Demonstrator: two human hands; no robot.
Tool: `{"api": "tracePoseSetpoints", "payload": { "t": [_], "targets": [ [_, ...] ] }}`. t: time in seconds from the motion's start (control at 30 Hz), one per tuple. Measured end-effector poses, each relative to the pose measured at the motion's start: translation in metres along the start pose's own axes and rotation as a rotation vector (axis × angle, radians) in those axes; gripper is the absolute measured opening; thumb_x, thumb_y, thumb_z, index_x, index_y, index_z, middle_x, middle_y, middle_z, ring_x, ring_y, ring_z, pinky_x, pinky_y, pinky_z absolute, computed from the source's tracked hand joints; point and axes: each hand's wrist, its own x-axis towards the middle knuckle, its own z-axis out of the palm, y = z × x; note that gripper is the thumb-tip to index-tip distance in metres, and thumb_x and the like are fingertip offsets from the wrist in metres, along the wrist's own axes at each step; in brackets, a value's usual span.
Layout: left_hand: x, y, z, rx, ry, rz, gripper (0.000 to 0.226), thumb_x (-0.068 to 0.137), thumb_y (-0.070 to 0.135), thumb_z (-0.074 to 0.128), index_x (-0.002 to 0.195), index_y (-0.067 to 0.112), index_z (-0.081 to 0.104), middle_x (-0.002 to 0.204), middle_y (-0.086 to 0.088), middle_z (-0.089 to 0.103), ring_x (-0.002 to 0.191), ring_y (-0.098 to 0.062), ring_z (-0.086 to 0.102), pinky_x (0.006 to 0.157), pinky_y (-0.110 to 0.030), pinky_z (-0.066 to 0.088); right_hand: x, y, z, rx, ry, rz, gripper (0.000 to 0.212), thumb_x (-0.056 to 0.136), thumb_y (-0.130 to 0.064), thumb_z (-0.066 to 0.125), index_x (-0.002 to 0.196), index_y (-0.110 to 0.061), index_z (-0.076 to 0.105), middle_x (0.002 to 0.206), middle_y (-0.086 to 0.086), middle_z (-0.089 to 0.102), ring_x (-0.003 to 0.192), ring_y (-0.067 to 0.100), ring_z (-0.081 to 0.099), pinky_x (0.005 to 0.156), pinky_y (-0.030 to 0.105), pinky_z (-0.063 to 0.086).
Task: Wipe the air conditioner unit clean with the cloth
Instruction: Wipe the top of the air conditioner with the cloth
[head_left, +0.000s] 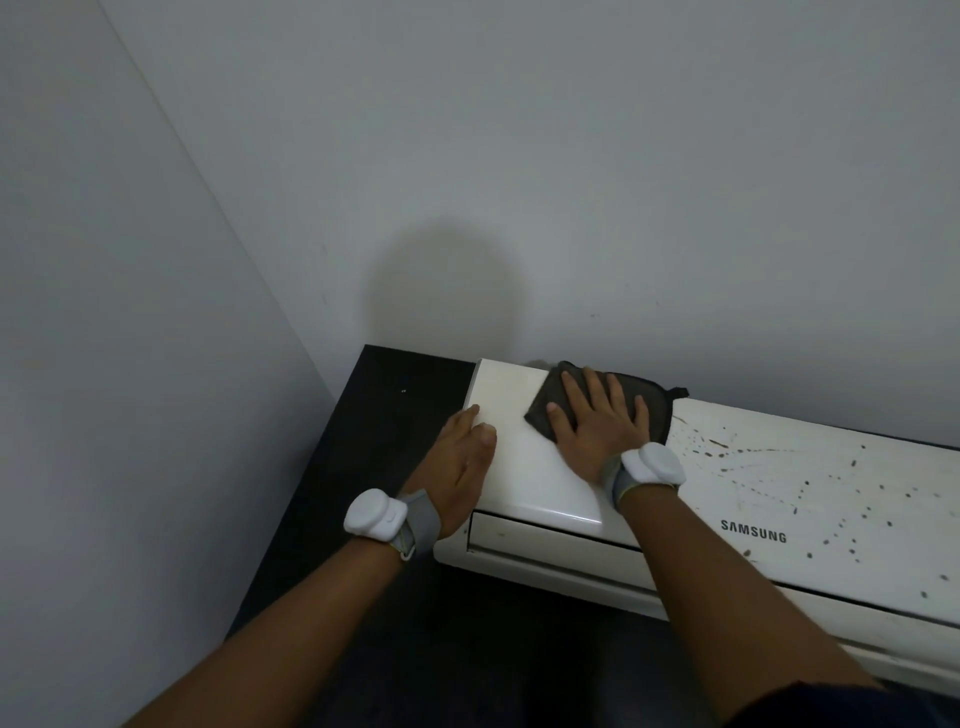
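A white Samsung air conditioner unit (535, 478) hangs on the wall. Its left part looks clean and glossy, while the right part carries dark specks and streaks. A dark grey cloth (545, 402) lies flat on the upper front panel near the wall. My right hand (597, 421) presses on the cloth with fingers spread, covering most of it. My left hand (462, 462) rests against the unit's left end, thumb on the front panel, holding nothing loose.
A dark panel (374, 441) runs beside and below the unit on the left. Grey walls (519, 156) meet in a corner at the left. Both wrists wear white sensor bands. The brand lettering (753, 531) sits on the lower front.
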Motion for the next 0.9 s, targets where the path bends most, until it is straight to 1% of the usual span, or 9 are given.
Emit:
{"api": "tracePoseSetpoints", "payload": {
  "t": [0.1, 0.17, 0.23, 0.33, 0.43, 0.5, 0.57, 0.7, 0.9],
  "targets": [
    [0.001, 0.005, 0.007, 0.090, -0.042, 0.062, 0.073, 0.088, 0.058, 0.019, 0.147, 0.014, 0.019, 0.157, 0.002, 0.014, 0.144, -0.010, 0.006, 0.113, -0.024, 0.006, -0.013, 0.008, -0.001, -0.011, 0.028, 0.017, 0.068, 0.087, -0.067, 0.000, 0.149, -0.041, 0.011, 0.160, -0.008, 0.011, 0.146, 0.021, 0.006, 0.114, 0.050, 0.001],
    [0.003, 0.007, 0.013, 0.233, -0.059, 0.125, 0.073, 0.089, 0.059, 0.020, 0.147, 0.015, 0.018, 0.157, 0.004, 0.011, 0.144, -0.010, 0.003, 0.113, -0.024, 0.004, -0.025, 0.010, -0.002, -0.022, 0.069, 0.036, 0.067, 0.088, -0.066, 0.003, 0.149, -0.040, 0.017, 0.159, -0.007, 0.016, 0.146, 0.022, 0.011, 0.114, 0.050, 0.003],
    [0.005, 0.005, 0.020, 0.358, -0.064, 0.200, 0.065, 0.095, 0.052, 0.027, 0.148, 0.016, 0.014, 0.157, 0.003, 0.009, 0.143, -0.010, 0.001, 0.113, -0.024, 0.001, -0.040, 0.011, -0.002, -0.036, 0.111, 0.044, 0.064, 0.091, -0.064, 0.008, 0.147, -0.038, 0.024, 0.157, -0.005, 0.024, 0.145, 0.023, 0.018, 0.114, 0.050, 0.008],
    [0.007, 0.005, 0.032, 0.423, -0.066, 0.291, 0.058, 0.099, 0.038, 0.033, 0.148, 0.014, 0.014, 0.158, -0.003, 0.007, 0.144, -0.011, -0.001, 0.114, -0.022, -0.002, -0.063, 0.016, -0.003, -0.059, 0.136, 0.036, 0.060, 0.094, -0.061, 0.013, 0.147, -0.036, 0.028, 0.156, -0.004, 0.028, 0.144, 0.024, 0.022, 0.113, 0.052, 0.014],
    [0.009, 0.008, 0.044, 0.451, -0.066, 0.356, 0.055, 0.100, 0.030, 0.032, 0.147, 0.011, 0.013, 0.158, -0.005, 0.007, 0.139, -0.005, -0.005, 0.109, -0.013, -0.011, -0.086, 0.018, -0.005, -0.080, 0.129, 0.032, 0.058, 0.095, -0.057, 0.016, 0.147, -0.034, 0.028, 0.156, -0.003, 0.027, 0.144, 0.025, 0.022, 0.114, 0.053, 0.016],
    [0.009, 0.011, 0.051, 0.464, -0.072, 0.389, 0.053, 0.100, 0.027, 0.031, 0.147, 0.010, 0.012, 0.158, -0.006, 0.006, 0.138, -0.004, -0.006, 0.106, -0.008, -0.014, -0.101, 0.020, -0.008, -0.094, 0.131, 0.014, 0.058, 0.095, -0.055, 0.020, 0.147, -0.032, 0.030, 0.156, -0.002, 0.027, 0.144, 0.025, 0.022, 0.114, 0.053, 0.018],
    [0.009, 0.014, 0.057, 0.475, -0.085, 0.409, 0.053, 0.101, 0.025, 0.030, 0.147, 0.008, 0.011, 0.158, -0.007, 0.006, 0.142, -0.009, -0.004, 0.111, -0.013, -0.010, -0.115, 0.025, -0.010, -0.106, 0.121, -0.019, 0.058, 0.095, -0.054, 0.023, 0.148, -0.032, 0.030, 0.157, -0.003, 0.024, 0.145, 0.024, 0.019, 0.114, 0.052, 0.017],
    [0.009, 0.020, 0.071, 0.499, -0.086, 0.434, 0.051, 0.101, 0.021, 0.029, 0.146, 0.006, 0.013, 0.157, -0.009, 0.008, 0.145, -0.016, 0.001, 0.117, -0.023, -0.001, -0.140, 0.045, -0.008, -0.120, 0.072, -0.102, 0.060, 0.096, -0.057, 0.023, 0.150, -0.033, 0.020, 0.159, -0.006, 0.013, 0.147, 0.022, 0.009, 0.115, 0.051, 0.011],
    [0.007, 0.024, 0.082, 0.494, -0.071, 0.414, 0.052, 0.100, 0.022, 0.029, 0.146, 0.004, 0.012, 0.157, -0.009, 0.007, 0.145, -0.017, 0.000, 0.116, -0.023, -0.003, -0.142, 0.061, -0.015, -0.118, 0.029, -0.163, 0.059, 0.096, -0.058, 0.020, 0.150, -0.034, 0.020, 0.159, -0.006, 0.014, 0.147, 0.023, 0.011, 0.116, 0.050, 0.011]
  ]
}}
